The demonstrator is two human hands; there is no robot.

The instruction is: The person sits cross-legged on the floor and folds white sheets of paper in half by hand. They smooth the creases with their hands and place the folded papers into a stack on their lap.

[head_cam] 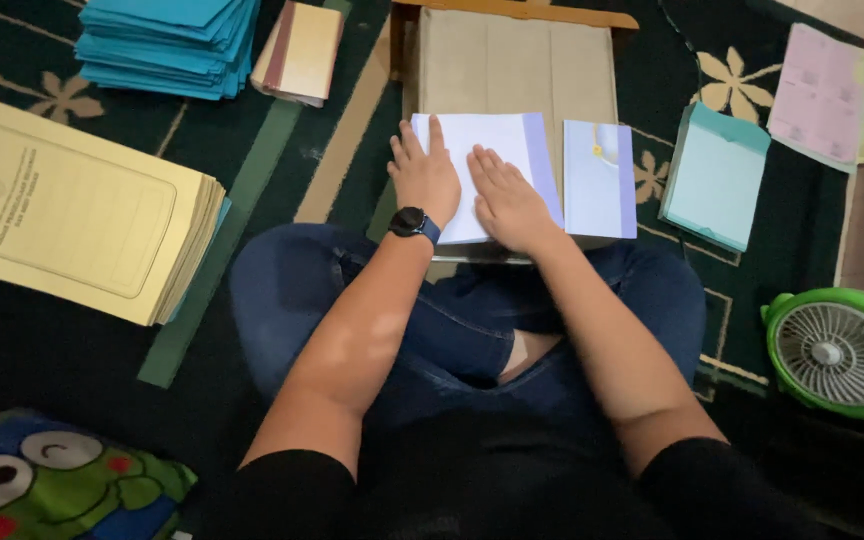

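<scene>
Person seated cross-legged on a dark green patterned carpet (282,150), a low tan board (517,65) lying across in front of the knees.

Left hand (424,178), black wristwatch (411,222) on the wrist, lies flat and open, palm down, on the left part of a white booklet with a lilac spine strip (497,140). Right hand (507,203) also flat, fingers together, pressing the middle of the same booklet. Neither hand grips anything; both just press down. The booklet sits at the near edge of the board, towards its left corner.

Just right of it, at the board's near right corner, a second lilac-and-white booklet (599,180), not touched.

On the carpet: pale teal folders (717,175) right of the board, pink sheets (820,95) at the far right edge, green fan (840,352) near right. Left side: yellow folder stack (72,205), blue folder stack (167,45) far left, a cream stack with a maroon spine (302,50) beside it.
</scene>
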